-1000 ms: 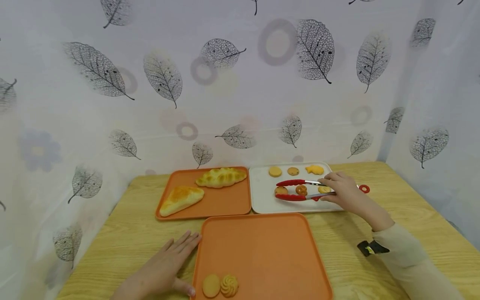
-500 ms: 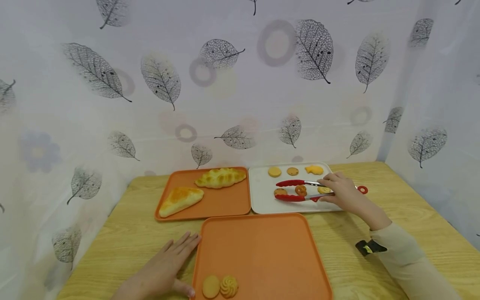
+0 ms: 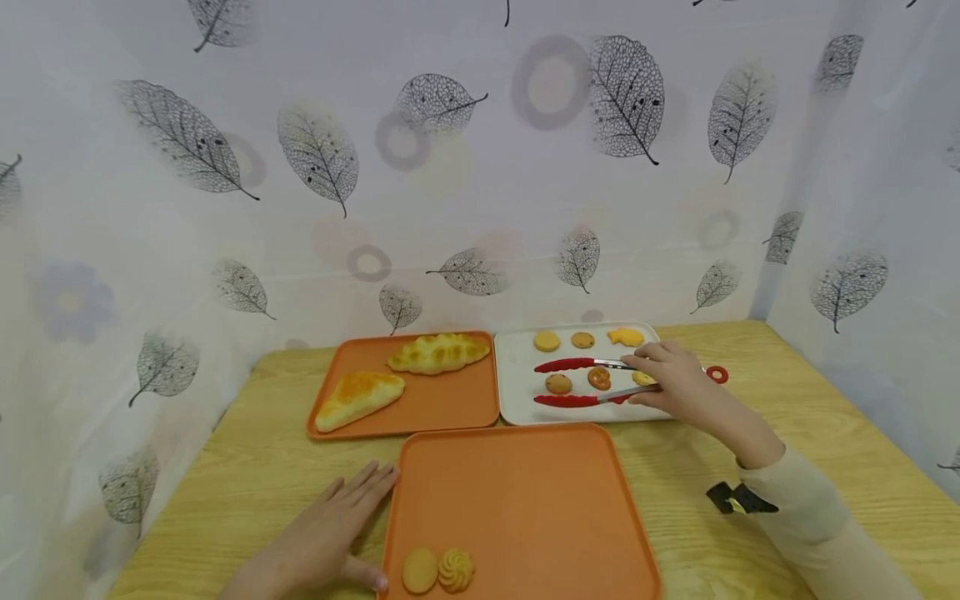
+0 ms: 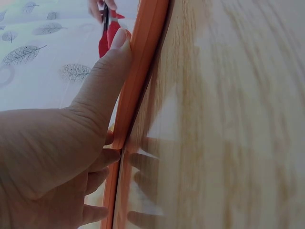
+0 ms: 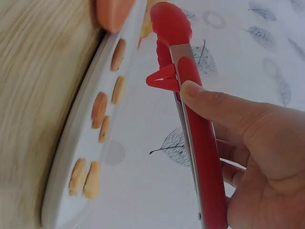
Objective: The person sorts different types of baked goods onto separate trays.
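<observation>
My right hand [image 3: 678, 385] grips red-tipped metal tongs [image 5: 202, 143] between thumb and fingers. The tongs' arms are spread, their red tips above the white tray [image 3: 517, 408]. Between the tips, as the head view shows it, lie a round speckled cookie [image 3: 558, 383] and a pretzel-shaped cookie [image 3: 599, 378]; neither looks pinched. Another cookie [image 3: 642, 378] is partly covered by the right hand. At lower left, my left hand [image 3: 322, 533] has its fingers extended, and its thumb and fingertips touch the left rim of the near orange tray [image 3: 517, 500].
A round cookie [image 3: 420, 571] and a swirled cookie [image 3: 456, 571] sit in the near tray's front left corner. The far orange tray [image 3: 450, 408] bears a triangular pastry [image 3: 360, 400] and a braided bread [image 3: 438, 354]. Along the white tray's back is a fish-shaped cookie [image 3: 626, 337].
The tongs' tips have spread wider apart and shifted slightly left with the right hand. My left hand stays at the near tray's rim.
</observation>
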Available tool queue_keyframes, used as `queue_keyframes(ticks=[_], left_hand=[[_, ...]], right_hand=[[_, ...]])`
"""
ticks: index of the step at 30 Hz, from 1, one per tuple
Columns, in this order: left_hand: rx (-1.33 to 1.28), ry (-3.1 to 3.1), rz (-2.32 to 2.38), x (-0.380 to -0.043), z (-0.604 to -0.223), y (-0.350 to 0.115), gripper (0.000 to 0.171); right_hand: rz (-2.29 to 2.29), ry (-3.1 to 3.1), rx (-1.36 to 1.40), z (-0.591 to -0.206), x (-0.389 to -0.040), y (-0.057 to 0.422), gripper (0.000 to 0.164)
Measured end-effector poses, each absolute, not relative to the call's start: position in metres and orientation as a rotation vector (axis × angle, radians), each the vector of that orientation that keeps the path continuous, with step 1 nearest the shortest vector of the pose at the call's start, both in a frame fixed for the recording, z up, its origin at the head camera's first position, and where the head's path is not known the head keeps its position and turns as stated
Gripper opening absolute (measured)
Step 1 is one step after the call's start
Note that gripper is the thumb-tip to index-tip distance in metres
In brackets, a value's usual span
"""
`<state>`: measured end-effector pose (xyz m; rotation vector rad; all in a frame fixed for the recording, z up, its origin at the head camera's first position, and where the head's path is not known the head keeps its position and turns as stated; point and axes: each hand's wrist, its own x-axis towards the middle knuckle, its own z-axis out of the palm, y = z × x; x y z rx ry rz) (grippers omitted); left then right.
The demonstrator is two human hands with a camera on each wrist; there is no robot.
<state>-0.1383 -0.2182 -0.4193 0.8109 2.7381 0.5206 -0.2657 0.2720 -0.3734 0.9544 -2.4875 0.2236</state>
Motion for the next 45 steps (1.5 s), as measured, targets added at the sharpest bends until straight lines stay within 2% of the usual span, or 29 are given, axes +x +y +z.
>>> queue_keyframes(ticks=[16, 31, 45], left_hand=[[0.794, 2.719, 0.529, -0.141, -0.417, -0.218, 0.118], [0.807, 2.726, 0.512, -0.142, -0.418, -0.218, 0.119], [0.803, 2.734, 0.517, -0.139, -0.418, -0.217, 0.117]], right_hand=[[0.257, -2.317, 1.228, -0.361, -0.231, 0.235, 0.061], [0.455, -2.494, 1.496, -0.374, -0.203, 0.202, 0.052], [0.437, -2.528, 1.704, -0.381, -0.187, 0.183, 0.043]])
